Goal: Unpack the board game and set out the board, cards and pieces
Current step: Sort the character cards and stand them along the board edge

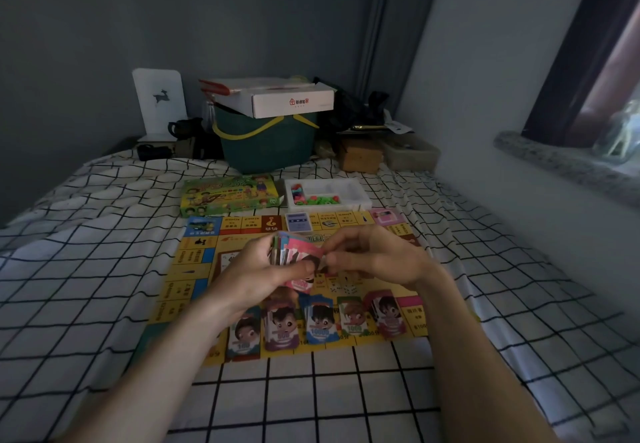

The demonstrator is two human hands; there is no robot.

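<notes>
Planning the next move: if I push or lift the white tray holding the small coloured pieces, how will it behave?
The white tray looks like thin moulded plastic, so probably light and somewhat flexible. The coloured pieces lie loose in open compartments, so tilting would likely spill them. It sits on the wrinkled checked sheet, so a push may snag rather than slide.

Hands (263,269) blur and cover board (194,259) centre; board print unreadable; tray (360,200) pieces too small to tell; forearms cut by bottom edge.

Left hand (263,266) gripping, right hand (374,255) pinching
</notes>
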